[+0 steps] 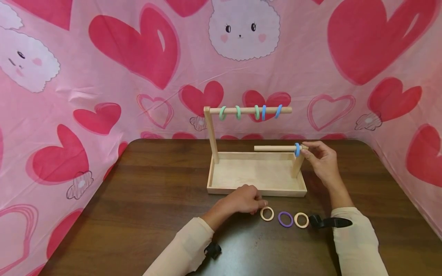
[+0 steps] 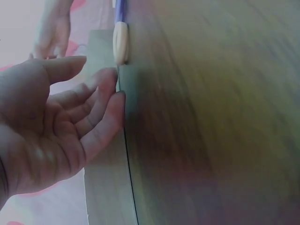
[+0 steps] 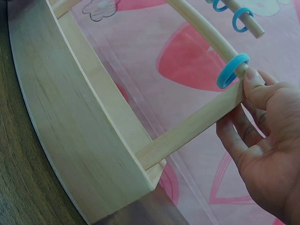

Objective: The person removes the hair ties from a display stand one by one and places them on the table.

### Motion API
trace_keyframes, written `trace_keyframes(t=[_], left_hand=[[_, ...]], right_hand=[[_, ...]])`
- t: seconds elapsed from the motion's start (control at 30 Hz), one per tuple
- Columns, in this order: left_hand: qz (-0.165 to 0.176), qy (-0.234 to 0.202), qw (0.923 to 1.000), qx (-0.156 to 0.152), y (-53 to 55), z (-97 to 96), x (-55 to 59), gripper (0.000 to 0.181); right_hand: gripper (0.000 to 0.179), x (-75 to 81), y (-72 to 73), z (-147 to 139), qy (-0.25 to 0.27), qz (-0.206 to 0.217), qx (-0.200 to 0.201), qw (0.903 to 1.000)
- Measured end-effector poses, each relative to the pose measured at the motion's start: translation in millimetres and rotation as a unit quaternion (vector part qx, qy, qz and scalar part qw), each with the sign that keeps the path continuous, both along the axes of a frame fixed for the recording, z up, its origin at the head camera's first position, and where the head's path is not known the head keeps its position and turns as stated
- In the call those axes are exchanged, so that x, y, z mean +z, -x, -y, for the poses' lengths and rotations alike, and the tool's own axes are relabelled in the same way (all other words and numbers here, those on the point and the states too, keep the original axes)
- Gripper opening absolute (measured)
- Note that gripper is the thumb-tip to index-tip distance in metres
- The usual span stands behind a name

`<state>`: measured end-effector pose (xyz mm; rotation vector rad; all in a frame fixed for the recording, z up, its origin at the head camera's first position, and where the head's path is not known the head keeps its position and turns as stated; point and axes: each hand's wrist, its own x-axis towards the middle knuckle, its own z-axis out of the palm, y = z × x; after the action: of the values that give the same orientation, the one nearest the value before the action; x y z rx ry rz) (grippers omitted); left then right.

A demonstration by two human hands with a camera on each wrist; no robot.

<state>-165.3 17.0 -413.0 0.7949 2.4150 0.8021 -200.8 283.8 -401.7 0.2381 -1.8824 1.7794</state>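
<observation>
A wooden ring stand has a tray base (image 1: 255, 192), a tall post with an upper rod (image 1: 246, 110), and a short post (image 3: 187, 124) with a lower rod (image 1: 272, 148). My right hand (image 1: 322, 161) pinches the top of the short post between thumb and fingers. Beside those fingertips, a blue ring (image 1: 297, 150) hangs on the lower rod. My left hand (image 1: 246, 199) hovers low over the table, fingers loosely bent and holding nothing. Close to its fingertips lies a natural wooden ring (image 1: 267, 214), apart from them in the left wrist view.
Three green rings, one a green ring (image 1: 238, 112), and two blue rings, one a blue ring (image 1: 278, 111), hang on the upper rod. A purple ring (image 1: 285, 219) and another natural wooden ring (image 1: 301, 220) lie on the brown table (image 1: 155, 214). Behind hangs a pink heart-print cloth (image 1: 193, 50).
</observation>
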Motion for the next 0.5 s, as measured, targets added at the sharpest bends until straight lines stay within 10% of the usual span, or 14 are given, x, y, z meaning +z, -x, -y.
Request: trace_keyframes(t=[0.5], left_hand=[[-0.027, -0.145, 0.989, 0.004, 7.9, -16.5, 4.1, 0.023]], right_hand=[[0.028, 0.5, -1.1, 1.1, -0.011, 0.004, -0.014, 0.9998]])
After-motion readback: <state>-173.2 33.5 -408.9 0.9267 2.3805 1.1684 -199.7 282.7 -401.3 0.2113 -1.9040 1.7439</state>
